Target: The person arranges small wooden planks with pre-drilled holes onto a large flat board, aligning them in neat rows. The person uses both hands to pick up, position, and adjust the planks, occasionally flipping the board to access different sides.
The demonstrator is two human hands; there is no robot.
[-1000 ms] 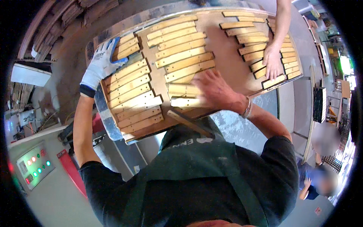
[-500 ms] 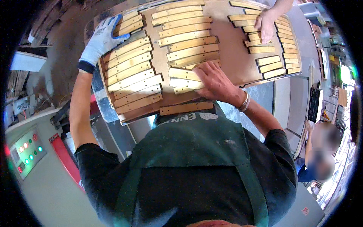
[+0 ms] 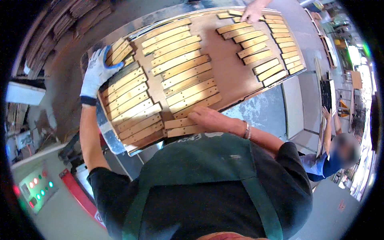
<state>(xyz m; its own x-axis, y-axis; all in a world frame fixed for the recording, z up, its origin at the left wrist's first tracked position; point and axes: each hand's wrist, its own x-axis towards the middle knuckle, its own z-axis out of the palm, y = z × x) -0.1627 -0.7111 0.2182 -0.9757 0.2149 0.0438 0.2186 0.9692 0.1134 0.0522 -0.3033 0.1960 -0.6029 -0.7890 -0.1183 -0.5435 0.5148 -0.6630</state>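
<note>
My left hand (image 3: 96, 74), in a white and blue glove, is at the far left edge of a brown board (image 3: 230, 86). Its thumb and fingers close around the ends of a few wooden slats (image 3: 119, 51), tilted against the rows beside them. My bare right hand (image 3: 210, 119), with a bracelet at the wrist, is at the board's near edge. Its fingers are closed over the right ends of two pale drilled slats (image 3: 178, 123). Those ends are hidden under the hand. Beyond it runs a middle row of slats (image 3: 186, 76), with a left row (image 3: 128, 98) beside it.
Across the board, another person's hand (image 3: 254, 11) touches slats (image 3: 246, 34) at the far right. A control panel (image 3: 38, 190) with lit buttons stands at lower left. Another person (image 3: 328, 160) works at the right. Stacked boards (image 3: 64, 24) lie at upper left.
My right hand has moved nearer to my body, with slats at the near end of the middle row. The slats by my left hand have tilted. The other person's hand has moved away.
</note>
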